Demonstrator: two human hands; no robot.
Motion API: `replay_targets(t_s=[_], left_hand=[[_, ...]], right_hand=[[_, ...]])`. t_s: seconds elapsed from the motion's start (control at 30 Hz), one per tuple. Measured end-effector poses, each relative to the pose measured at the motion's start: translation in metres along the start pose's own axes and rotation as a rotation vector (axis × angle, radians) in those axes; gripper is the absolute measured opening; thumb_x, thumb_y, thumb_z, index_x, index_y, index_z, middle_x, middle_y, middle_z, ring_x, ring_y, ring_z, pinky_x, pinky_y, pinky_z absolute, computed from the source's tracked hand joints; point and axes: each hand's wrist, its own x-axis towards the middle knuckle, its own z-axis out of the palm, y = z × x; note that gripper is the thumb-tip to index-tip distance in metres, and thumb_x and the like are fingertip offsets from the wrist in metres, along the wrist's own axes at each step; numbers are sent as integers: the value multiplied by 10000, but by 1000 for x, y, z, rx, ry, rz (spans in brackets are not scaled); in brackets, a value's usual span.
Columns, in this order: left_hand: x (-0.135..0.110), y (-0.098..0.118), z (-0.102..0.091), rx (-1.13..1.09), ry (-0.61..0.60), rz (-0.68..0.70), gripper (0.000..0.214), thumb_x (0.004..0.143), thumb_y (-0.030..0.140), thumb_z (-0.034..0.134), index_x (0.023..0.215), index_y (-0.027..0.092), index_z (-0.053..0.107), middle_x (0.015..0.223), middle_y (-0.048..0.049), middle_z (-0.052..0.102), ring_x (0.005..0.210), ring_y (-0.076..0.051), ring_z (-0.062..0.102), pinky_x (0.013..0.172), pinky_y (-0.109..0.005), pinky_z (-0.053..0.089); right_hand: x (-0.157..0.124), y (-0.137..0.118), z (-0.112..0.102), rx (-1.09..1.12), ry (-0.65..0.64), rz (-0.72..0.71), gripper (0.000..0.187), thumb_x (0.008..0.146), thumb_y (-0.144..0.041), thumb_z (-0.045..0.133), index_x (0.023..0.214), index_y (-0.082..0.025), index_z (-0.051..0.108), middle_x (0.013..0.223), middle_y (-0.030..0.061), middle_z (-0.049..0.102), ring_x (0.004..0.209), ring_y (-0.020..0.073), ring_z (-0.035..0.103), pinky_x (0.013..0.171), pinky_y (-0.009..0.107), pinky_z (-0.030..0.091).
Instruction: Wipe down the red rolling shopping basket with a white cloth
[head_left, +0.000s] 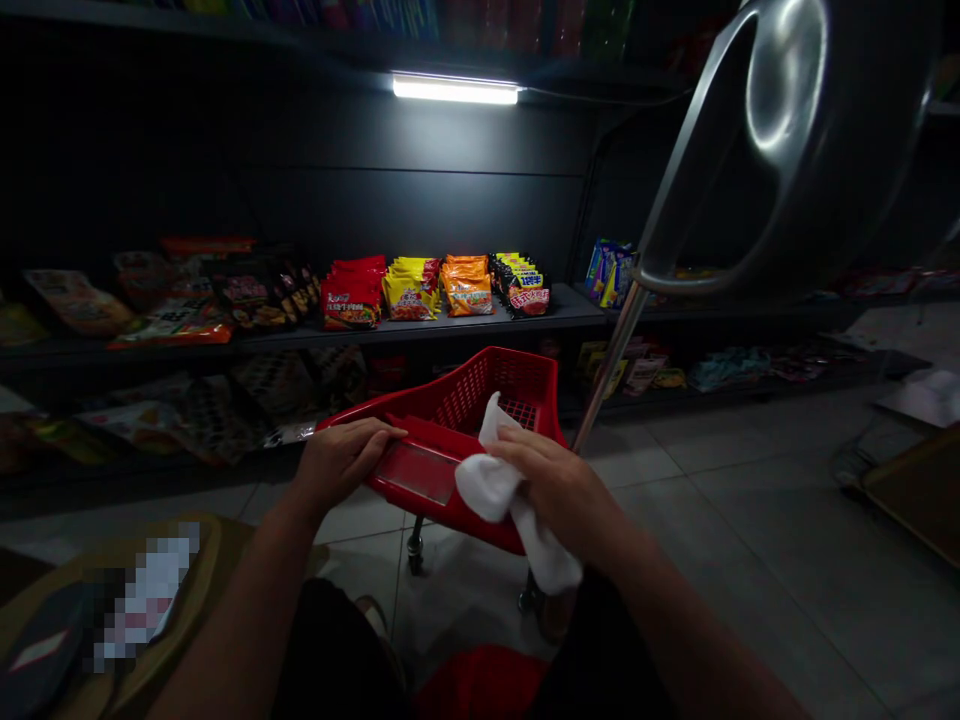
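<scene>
1. Fingers of the right hand (pixel 559 490) are bunched together and clamped on a white cloth (pixel 496 487), which is pressed against the near side of a red plastic basket (pixel 517 375). Fingers of the left hand (pixel 337 465) are held together and curled over the basket's near left edge.
2. The basket is held between both hands, tilted, above a tiled floor (pixel 750 500). A recessed rectangular panel (pixel 412 473) is set into its near side, just beside the cloth. A small caster (pixel 415 545) is seen beneath the basket.
3. A metal pole (pixel 611 365) is angled up just beyond the right hand, toward a large rounded metal object (pixel 810 130), which partly blocks the upper right of the view. Its kind cannot be told.
4. Beyond the basket, packets of instant noodles are lined up on a dark shelf (pixel 420 325): a red stack (pixel 352 295), a yellow stack (pixel 409 290), an orange stack (pixel 466 285) and a striped stack (pixel 521 285). Further packets are laid out to the left, and blue-and-yellow boxes (pixel 609 272) are placed to the right. A strip light (pixel 454 88) is mounted above.
5. An olive bag (pixel 127 590) is seen at lower left, with its label pixelated.
6. Lettering is printed on the packets, but none of it can be read, so no brand can be told.
</scene>
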Motion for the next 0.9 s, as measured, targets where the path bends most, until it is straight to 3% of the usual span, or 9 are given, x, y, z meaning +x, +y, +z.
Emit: replay_targets(t_s=[0.1,0.17,0.27,0.4,0.5,0.6,0.7,0.83,0.9], left_hand=[[3,-3,0,-23,-3,18,434,1013,367,362,1120,222,757,1046,-16,772,954,-163,704,840,-245,498],[5,-4,-1,-33,-6,28,427,1016,360,365,1123,223,755,1050,-11,771,957,-158,705,847,-241,493],[6,-4,-1,-33,-15,30,423,1019,353,362,1104,225,756,1073,-6,770,983,-159,704,852,-240,485],[8,-7,2,-36,-35,28,436,1024,366,341,1078,225,750,1115,-8,764,1031,-169,700,868,-254,486],[12,-12,4,-45,-7,-18,446,1026,400,331,1111,227,733,1144,-19,759,1042,-186,701,904,-293,493],[15,-16,6,-29,35,-76,440,1027,424,332,1181,246,703,1132,-25,765,1057,-209,693,977,-364,478],[14,-9,13,-20,139,-113,435,1033,426,336,1335,267,605,1233,-36,729,1178,-231,642,1127,-470,377],[4,17,29,-195,360,-150,498,1049,414,310,1521,270,373,1504,-92,529,1354,-217,526,1161,-466,367],[-3,28,36,-249,368,-123,509,1058,396,273,1551,276,308,1519,-98,511,1374,-205,509,1177,-468,350]], right_hand=[[33,1,2,-182,-324,98,373,837,-30,493,1076,-197,726,1080,89,758,1010,248,712,879,343,532],[37,2,2,-286,-421,128,263,833,-36,535,933,-189,725,875,79,764,799,231,722,735,297,519],[33,-4,4,-309,-355,151,232,865,-69,564,988,-209,703,866,58,758,753,205,713,698,272,505],[30,-31,16,-182,-130,37,374,956,-156,529,1311,-251,601,1289,81,683,1154,225,661,968,352,526],[21,-45,21,-239,-258,-146,486,949,-136,535,1419,-259,531,1495,101,530,1408,263,470,1115,433,456],[5,-45,14,-312,-372,-86,535,927,-102,541,1436,-261,506,1468,104,552,1340,252,545,1024,382,539],[1,-41,14,-346,-386,-9,590,924,-66,495,1485,-241,440,1394,106,607,1173,208,658,922,316,591],[23,-47,45,-504,-234,-130,567,945,-86,479,1507,-80,403,1459,221,529,1356,322,518,1056,456,526],[31,-50,59,-546,-186,-184,513,968,-132,488,1475,-61,446,1447,225,541,1396,347,468,1082,490,500]])
